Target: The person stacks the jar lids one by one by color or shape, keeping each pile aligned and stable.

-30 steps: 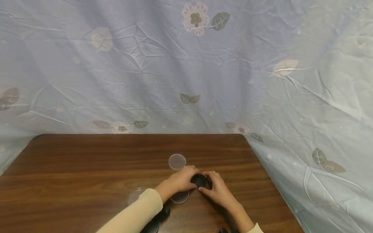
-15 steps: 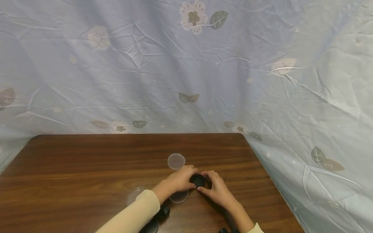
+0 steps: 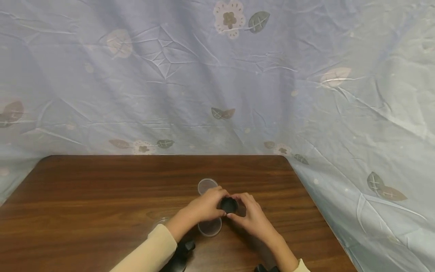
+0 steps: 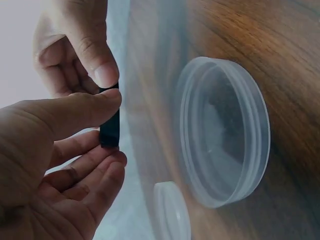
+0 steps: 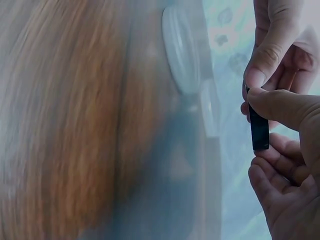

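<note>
Between both hands is a black round cap [image 3: 229, 205], a shallow disc whose hollow, darker inside faces the head camera. My left hand [image 3: 208, 204] pinches its left side between thumb and fingers. From the right, my right hand [image 3: 253, 218] pinches the same cap, the two thumbs meeting at its near rim. Seen edge-on in the left wrist view, the cap [image 4: 110, 131] is a thin dark band held above the table. Just under the left hand lies a clear round shallow dish [image 3: 210, 227], seen large as a ribbed clear dish [image 4: 262, 135] in the left wrist view.
A second clear round dish [image 3: 206, 185] lies farther back, partly behind the left hand. Another clear rim [image 3: 162, 221] shows by the left sleeve [image 3: 149, 251]. Dark objects [image 3: 189, 246] sit beside that sleeve. The brown wooden table [image 3: 102, 189] meets a floral curtain [image 3: 190, 90] behind.
Both hands have moved slightly farther back with the cap. It has tilted, so its hollow inside now shows. The left forearm covers more of the clear rim beside it.
</note>
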Tool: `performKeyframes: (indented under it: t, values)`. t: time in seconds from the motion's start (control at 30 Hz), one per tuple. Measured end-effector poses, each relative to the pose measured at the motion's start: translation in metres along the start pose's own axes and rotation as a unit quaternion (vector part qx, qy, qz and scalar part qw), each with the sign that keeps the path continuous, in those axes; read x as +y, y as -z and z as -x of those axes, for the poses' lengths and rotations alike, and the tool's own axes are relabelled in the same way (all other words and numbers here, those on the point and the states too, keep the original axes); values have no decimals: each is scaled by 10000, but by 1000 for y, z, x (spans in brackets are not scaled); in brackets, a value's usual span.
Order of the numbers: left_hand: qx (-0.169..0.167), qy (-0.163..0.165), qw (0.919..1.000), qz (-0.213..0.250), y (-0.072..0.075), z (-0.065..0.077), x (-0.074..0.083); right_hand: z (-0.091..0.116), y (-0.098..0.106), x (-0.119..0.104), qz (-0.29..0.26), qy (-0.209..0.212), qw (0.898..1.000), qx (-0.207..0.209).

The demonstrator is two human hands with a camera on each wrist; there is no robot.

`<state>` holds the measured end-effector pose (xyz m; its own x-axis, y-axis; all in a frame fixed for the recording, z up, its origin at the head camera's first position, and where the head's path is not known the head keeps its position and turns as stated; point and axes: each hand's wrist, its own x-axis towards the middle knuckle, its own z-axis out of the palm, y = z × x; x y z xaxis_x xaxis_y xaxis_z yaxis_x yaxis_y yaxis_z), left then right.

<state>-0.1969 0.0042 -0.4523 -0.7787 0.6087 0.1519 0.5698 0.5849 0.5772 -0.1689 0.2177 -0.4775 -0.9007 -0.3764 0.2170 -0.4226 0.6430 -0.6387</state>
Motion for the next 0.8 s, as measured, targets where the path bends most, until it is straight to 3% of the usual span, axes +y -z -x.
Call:
performKeyframes:
  t: [0.43,0.8]
  values:
    - [319,165,9993,141,25,50,14,6,-10,-40,-173,676,9976,17]
    - [618,209,9976,234,24,97,16,21,-33,-63,-288,1028,9940,-245]
